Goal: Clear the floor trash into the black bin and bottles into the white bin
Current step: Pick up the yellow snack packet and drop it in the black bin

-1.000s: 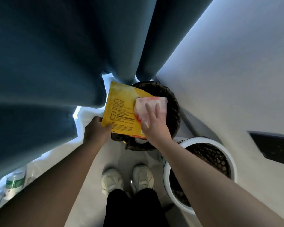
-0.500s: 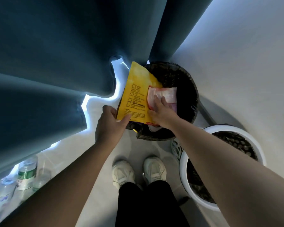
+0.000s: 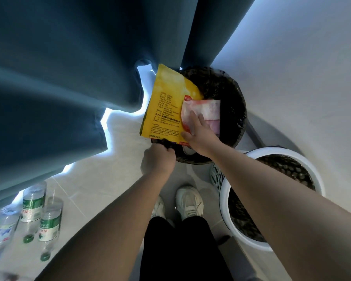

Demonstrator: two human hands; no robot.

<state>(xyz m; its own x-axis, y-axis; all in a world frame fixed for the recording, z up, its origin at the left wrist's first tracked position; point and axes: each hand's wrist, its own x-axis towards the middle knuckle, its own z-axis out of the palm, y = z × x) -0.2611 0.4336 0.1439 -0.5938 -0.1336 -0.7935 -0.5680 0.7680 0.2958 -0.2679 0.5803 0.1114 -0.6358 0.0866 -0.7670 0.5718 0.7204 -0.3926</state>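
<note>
Over the black bin (image 3: pixel 234 102), right hand (image 3: pixel 199 132) presses yellow wrapper (image 3: pixel 164 102).

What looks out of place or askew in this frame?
The flat yellow printed packet lies tilted across the round black bin's rim, overhanging rather than inside. Clear plastic bottles with green labels lie on the floor, not in the white bin.

You have a flat yellow packet (image 3: pixel 164 106) and a pink-and-white wrapper (image 3: pixel 206 113) tilted over the open black bin (image 3: pixel 234 110), the white bin (image 3: pixel 231 191) standing just beside it, and clear green-labelled bottles (image 3: pixel 31 203) lying on the floor well apart.
</note>
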